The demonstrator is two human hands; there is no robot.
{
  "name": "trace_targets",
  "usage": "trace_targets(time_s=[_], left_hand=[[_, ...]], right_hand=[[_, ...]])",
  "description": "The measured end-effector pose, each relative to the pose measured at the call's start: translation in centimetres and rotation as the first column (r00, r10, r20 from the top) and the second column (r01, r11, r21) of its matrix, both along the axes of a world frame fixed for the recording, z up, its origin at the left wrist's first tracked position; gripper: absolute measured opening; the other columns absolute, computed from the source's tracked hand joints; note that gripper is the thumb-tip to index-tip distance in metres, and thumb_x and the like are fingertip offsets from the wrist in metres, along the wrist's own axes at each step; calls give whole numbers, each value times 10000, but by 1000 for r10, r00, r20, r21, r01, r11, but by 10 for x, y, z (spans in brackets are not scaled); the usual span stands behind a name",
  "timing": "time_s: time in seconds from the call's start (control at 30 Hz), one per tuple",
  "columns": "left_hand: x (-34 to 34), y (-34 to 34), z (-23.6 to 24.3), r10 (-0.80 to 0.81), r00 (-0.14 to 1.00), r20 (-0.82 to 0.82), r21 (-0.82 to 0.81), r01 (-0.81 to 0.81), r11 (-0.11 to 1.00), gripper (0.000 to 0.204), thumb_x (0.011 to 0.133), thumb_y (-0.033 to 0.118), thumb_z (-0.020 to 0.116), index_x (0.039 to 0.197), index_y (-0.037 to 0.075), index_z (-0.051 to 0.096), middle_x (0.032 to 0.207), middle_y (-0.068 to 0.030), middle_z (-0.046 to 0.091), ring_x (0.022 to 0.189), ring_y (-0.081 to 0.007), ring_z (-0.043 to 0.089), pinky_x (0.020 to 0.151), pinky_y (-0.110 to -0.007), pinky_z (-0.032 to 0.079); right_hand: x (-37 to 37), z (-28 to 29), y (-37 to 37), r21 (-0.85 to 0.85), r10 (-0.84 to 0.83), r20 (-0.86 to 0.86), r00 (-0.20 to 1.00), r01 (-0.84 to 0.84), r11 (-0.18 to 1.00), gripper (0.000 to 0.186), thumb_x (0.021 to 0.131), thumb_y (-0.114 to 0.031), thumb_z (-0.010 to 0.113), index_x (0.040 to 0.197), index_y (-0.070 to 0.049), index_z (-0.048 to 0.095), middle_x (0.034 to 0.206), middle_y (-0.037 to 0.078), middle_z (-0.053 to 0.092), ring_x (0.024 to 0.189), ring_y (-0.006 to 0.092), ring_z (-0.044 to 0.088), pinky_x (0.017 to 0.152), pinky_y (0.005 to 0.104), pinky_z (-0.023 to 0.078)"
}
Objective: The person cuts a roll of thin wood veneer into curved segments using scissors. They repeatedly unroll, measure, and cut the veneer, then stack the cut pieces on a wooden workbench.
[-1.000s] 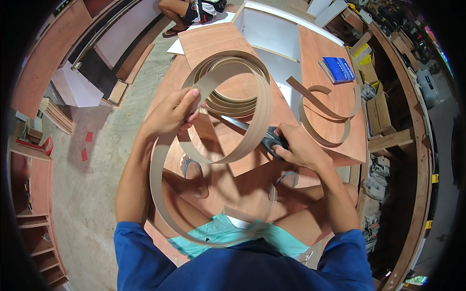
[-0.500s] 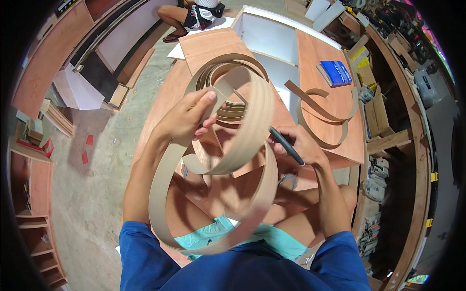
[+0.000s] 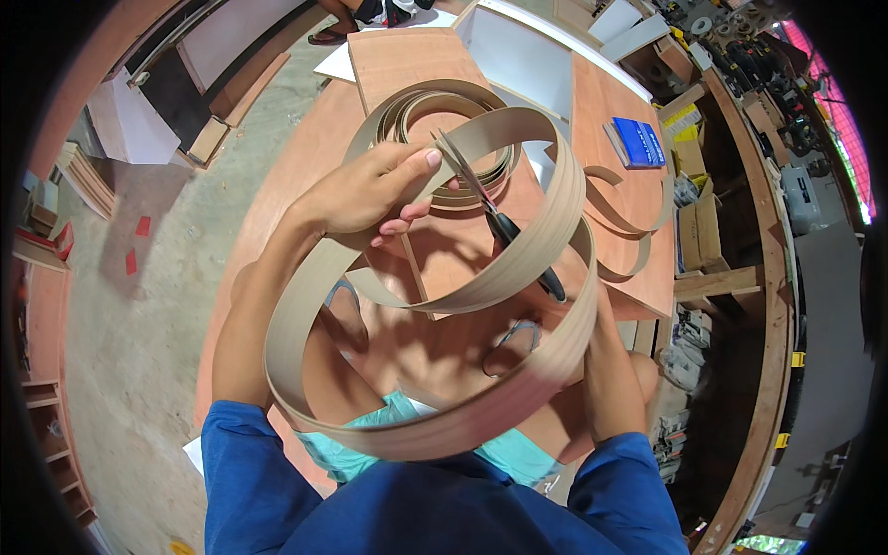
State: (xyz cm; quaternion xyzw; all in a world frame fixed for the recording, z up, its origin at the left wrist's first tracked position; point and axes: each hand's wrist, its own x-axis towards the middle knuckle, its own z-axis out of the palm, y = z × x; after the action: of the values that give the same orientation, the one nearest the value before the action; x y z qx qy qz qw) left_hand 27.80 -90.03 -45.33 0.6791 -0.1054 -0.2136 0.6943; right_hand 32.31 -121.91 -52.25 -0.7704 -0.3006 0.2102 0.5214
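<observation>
My left hand (image 3: 365, 192) pinches a long wood-grain edge banding strip (image 3: 566, 199) between thumb and fingers. The strip curls in wide loops over my lap. My right hand (image 3: 541, 299), partly hidden behind the loops, grips scissors (image 3: 504, 231) with dark handles. Their blades point up and left, lying across the strip beside my left thumb; whether they cut into it I cannot tell. Just beyond my left hand, a coiled roll of banding (image 3: 393, 116) rests on the wooden panel.
A blue book-like pack (image 3: 638, 143) lies at the right on a wooden panel (image 3: 597, 120), near a loose curled strip (image 3: 638, 227). Shelving with tools and boxes (image 3: 700, 231) runs along the right. Another person's leg (image 3: 340, 17) shows at the top. Red scraps (image 3: 130, 262) lie on the floor.
The scissors have moved up and left, from beside the strip to across it near my left thumb. The strip's loops have swung rightward. My left hand keeps its pinch.
</observation>
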Motion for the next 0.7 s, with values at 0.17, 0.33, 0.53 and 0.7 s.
trace_targets(time_s=[0.17,0.33,0.53,0.7], left_hand=[[-2,3,2,1,1000,12,27,-2,1000,418,1133,399,367,1059,26,538,660,11,458,484,-66,415,412,-245,363],[-3,-4,4,-30,999,11,-33,31,999,497,1135,437,360,1133,-10,576,669,13,415,468,-59,371,416,-226,327],[-3,-5,1,-12,1000,-13,-81,11,997,492,1127,458,386,1097,0,564,664,18,405,473,-60,351,414,-225,307],[-4,-7,4,-25,999,-20,-71,24,997,487,1122,472,395,1059,17,555,644,25,384,473,-53,327,411,-224,282]], right_hand=[[-17,59,17,-183,55,-18,998,-57,982,328,866,-162,691,1116,51,698,985,124,735,952,243,670,934,381,510],[-16,41,10,-207,29,141,990,1,978,379,886,-230,733,1165,12,648,1071,99,648,988,198,579,886,366,451],[-17,39,9,-191,17,109,994,4,982,272,892,-272,753,942,-33,633,762,-48,574,692,52,492,590,254,399],[-20,46,9,-178,22,123,992,0,984,239,894,-240,743,913,-32,628,765,-30,597,700,57,526,599,253,421]])
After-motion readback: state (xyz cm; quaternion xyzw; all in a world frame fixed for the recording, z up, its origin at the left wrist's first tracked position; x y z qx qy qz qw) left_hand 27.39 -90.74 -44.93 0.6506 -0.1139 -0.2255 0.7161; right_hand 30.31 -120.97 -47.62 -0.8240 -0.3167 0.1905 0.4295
